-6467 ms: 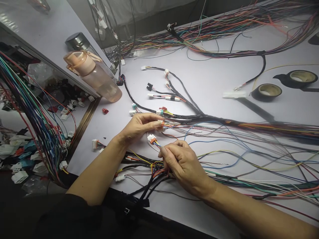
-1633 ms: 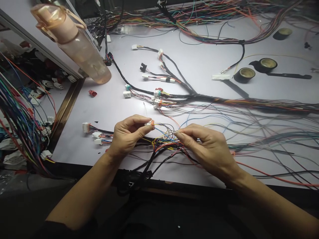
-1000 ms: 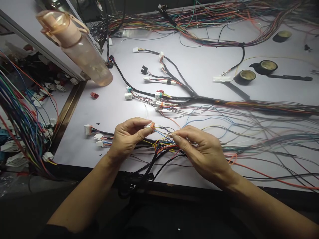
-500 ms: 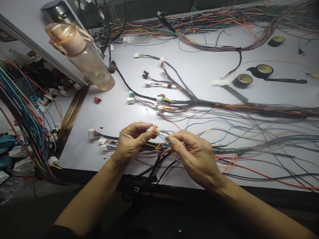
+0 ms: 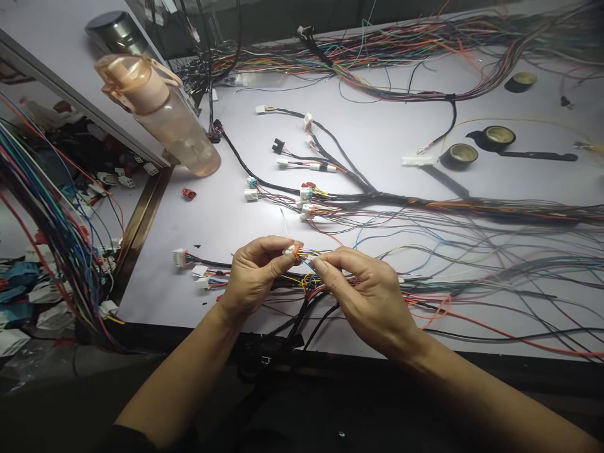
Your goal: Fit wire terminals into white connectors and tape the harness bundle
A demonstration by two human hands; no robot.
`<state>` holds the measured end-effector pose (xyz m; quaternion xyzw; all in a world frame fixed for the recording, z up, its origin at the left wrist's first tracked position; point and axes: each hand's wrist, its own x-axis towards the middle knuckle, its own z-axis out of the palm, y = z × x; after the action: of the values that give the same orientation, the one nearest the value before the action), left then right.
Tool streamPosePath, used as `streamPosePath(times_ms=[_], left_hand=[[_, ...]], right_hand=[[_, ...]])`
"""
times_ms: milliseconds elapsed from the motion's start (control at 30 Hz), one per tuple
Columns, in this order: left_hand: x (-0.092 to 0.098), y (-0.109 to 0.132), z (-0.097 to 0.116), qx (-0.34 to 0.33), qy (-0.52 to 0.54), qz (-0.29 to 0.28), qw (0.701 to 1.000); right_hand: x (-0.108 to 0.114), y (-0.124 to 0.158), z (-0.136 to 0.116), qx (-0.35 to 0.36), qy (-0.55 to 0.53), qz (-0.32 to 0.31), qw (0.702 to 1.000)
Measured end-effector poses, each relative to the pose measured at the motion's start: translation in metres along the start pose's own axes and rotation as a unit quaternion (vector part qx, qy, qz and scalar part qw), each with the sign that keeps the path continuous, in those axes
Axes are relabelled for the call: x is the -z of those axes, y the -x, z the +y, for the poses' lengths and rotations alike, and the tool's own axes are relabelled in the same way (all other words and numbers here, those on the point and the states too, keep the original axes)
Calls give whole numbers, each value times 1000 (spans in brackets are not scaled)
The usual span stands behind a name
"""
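Between the thumb and fingers of my left hand [image 5: 255, 270] is a small white-and-orange wire connector [image 5: 293, 250], with thin coloured wires running out of its right side. My right hand [image 5: 368, 289], just to the right, pinches a thin wire [image 5: 309, 258] close to the connector; its tip is hidden by the fingers. A loose white wire end [image 5: 284, 220] sticks up behind the connector. Below both hands runs a bundle of coloured wires [image 5: 314, 283]. A white multi-pin connector [image 5: 179, 258] on a black-sleeved branch lies to the left.
A taped wire harness [image 5: 401, 200] with several connectors stretches across the table behind my hands. At the left stand a peach water bottle [image 5: 174, 126] and a hanging wire bundle [image 5: 51, 233]. Tape rolls [image 5: 460, 156] lie at the right, a red connector [image 5: 189, 194] near the bottle.
The view has shifted slightly, so things sit a little further right and lower. My right hand's fingertips are closer to the connector; both hands keep their grip.
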<state>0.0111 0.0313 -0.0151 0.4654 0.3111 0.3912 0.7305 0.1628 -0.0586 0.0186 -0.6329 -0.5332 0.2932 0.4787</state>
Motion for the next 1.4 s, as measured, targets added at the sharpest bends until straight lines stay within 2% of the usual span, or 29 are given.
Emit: streamPosePath(times_ms=[300,600,967,1133,1233,1400], left_hand=[[2,0,-1,-57,-57,-33,996],[1,1,0,-57,-76,-17,995],[4,2,-3,-114,-119,-32,986],[5,3,-5,-108,-144,-35,983],[5,3,-6,-97,-143,-35,984],[5,1,-7,-99,-138,-49,984]], right_hand=[[9,-2,-2,8,33,-36,999],[7,-1,2,77,136,-23,987],[5,-1,2,86,140,-33,986],[5,-1,6,101,169,-38,980],[7,1,8,93,180,-32,979],[12,4,11,48,135,-12,990]])
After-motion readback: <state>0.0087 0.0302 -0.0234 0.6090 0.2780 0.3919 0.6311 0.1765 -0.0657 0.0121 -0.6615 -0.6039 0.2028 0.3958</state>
